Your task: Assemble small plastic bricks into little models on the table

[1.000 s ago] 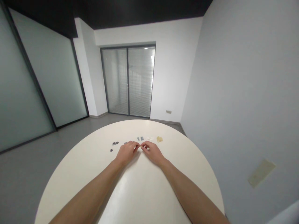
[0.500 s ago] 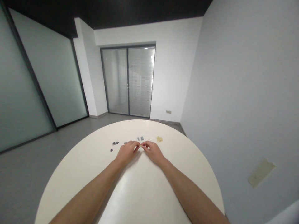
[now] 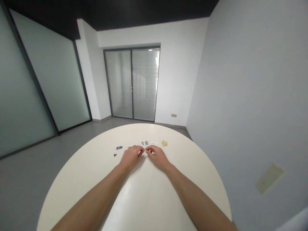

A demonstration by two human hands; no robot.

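My left hand (image 3: 131,157) and my right hand (image 3: 158,156) meet fingertip to fingertip above the white table (image 3: 144,199). Between them they pinch a small yellowish piece (image 3: 144,150), too tiny and too covered by fingers to name. Just beyond the fingertips lie small blue-grey pieces (image 3: 146,142). Yellow pieces (image 3: 164,143) sit beyond my right hand, beside some whitish, nearly clear ones (image 3: 154,143). Left of my left hand are dark pieces (image 3: 119,148) and a smaller dark piece (image 3: 115,155). A grey piece (image 3: 129,147) shows partly behind my left hand.
The round tabletop ends in a curved edge on the far side and at both sides. A plain wall (image 3: 245,96) rises close on the right. Glass doors (image 3: 132,85) stand at the back, and frosted panels (image 3: 48,70) line the left.
Both hands stay almost in the same place, still pinching the small yellowish piece. Nothing on the table has visibly moved.
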